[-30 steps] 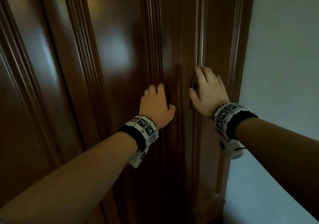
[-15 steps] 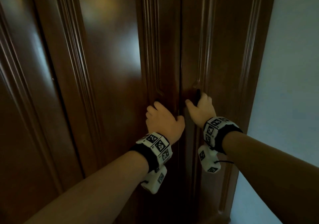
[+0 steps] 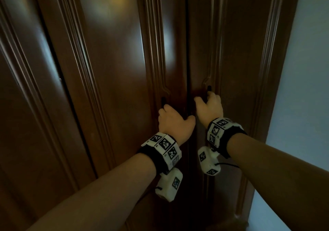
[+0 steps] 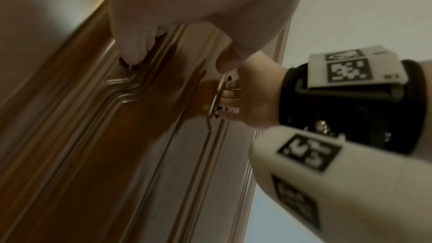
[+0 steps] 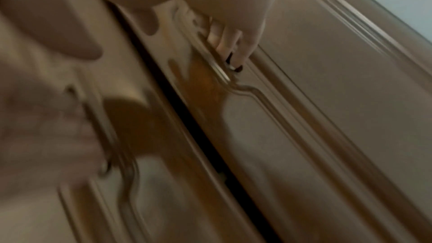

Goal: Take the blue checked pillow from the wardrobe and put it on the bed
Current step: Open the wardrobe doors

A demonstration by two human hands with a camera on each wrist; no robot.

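The dark brown wardrobe stands with its left door [image 3: 115,70] and right door [image 3: 240,53] together, a thin dark seam [image 3: 187,53] between them. My left hand [image 3: 173,120] curls its fingers round the left door handle [image 3: 162,100]. My right hand [image 3: 210,106] grips the right door handle [image 3: 209,88]. In the left wrist view the right hand's fingers [image 4: 230,97] wrap the slim metal handle [image 4: 216,97]. The right wrist view shows the same fingers [image 5: 233,43] on that handle [image 5: 217,67], beside the seam [image 5: 187,117]. The blue checked pillow is not in sight.
A pale blue-white wall [image 3: 302,88] runs along the right side of the wardrobe. Another wardrobe panel [image 3: 26,124] continues to the left. The bed is out of view.
Both hands slid down from lying flat on the doors and curled round the two handles. The head view dropped with them.
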